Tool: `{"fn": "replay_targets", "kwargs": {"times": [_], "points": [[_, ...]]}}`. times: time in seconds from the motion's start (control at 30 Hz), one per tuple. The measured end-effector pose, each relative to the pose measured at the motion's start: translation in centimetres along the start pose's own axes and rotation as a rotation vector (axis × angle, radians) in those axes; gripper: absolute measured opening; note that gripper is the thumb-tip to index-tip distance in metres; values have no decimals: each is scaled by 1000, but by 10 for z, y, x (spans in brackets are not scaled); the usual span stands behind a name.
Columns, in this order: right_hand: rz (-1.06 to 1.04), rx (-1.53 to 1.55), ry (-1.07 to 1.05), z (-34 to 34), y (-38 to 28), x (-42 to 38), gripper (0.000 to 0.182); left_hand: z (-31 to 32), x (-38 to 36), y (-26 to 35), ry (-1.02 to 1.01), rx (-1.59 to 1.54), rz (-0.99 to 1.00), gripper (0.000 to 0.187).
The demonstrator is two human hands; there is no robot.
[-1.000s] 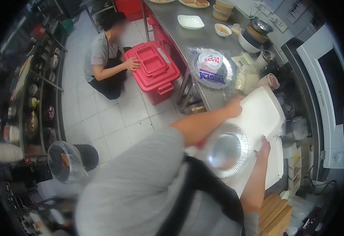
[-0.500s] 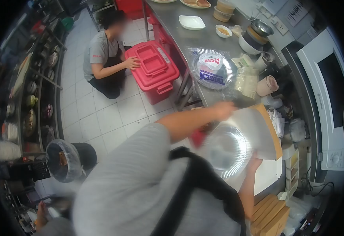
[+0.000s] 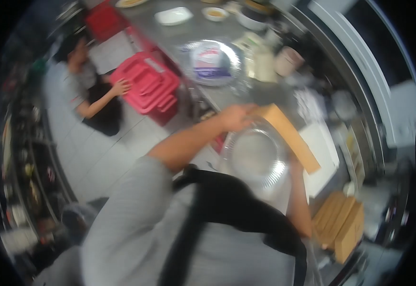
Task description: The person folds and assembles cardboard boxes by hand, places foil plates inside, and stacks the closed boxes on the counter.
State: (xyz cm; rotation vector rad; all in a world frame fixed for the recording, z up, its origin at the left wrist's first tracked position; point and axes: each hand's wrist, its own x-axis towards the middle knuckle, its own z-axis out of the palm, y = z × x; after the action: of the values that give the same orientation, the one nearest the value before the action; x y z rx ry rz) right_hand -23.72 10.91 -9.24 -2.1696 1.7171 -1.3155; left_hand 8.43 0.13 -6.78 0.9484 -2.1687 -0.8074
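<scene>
A shallow cardboard box (image 3: 291,138), with a brown side wall and a paler inner face, is tilted over the counter. My left hand (image 3: 239,117) is closed at its upper left corner, fingers at the edge. My right hand (image 3: 295,166) grips its lower right part, and the brown wall partly hides those fingers. Just below and left of that wall, between my forearms, is a round silver plate (image 3: 255,159) with a fluted rim, blurred by motion. A white board (image 3: 321,159) lies on the counter right of the box.
Wrapped silver paper plates (image 3: 210,62) lie on the steel counter (image 3: 167,35), near a white dish (image 3: 173,15) and a small bowl (image 3: 215,14). Brown cardboard boxes (image 3: 339,224) stand at lower right. A person (image 3: 91,90) crouches by a red lidded bin (image 3: 148,83).
The view has shifted, so the counter sits further left and up. The box has turned from showing its broad pale face to showing mostly its brown wall. My left hand is now at its corner.
</scene>
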Motion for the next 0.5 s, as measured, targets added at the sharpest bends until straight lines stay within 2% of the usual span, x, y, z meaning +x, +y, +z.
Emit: {"fn": "replay_targets", "kwargs": {"times": [0.03,0.07,0.1,0.17,0.27,0.4,0.43,0.5], "points": [[-99,-51,-4,-5,-13,9,31,-18,1,20,-43,-50,-128,56],[-230,-53,61,-10,-50,30,31,-15,2,8,-24,-94,8,54],[-225,-147,46,-12,-47,30,32,-23,2,10,12,-57,166,51],[-158,-291,-22,-15,-56,25,39,-17,-4,-10,-24,75,188,54],[93,-37,-106,-8,-36,7,47,-11,-6,-15,-92,122,120,56],[-92,-115,-159,-9,-26,9,52,-25,-15,11,-173,16,0,56],[-88,-97,-174,-9,-26,7,52,-21,-18,8,-102,26,62,56],[-16,-16,-191,-7,-24,1,51,-19,-26,18,-82,-19,-44,62]]}}
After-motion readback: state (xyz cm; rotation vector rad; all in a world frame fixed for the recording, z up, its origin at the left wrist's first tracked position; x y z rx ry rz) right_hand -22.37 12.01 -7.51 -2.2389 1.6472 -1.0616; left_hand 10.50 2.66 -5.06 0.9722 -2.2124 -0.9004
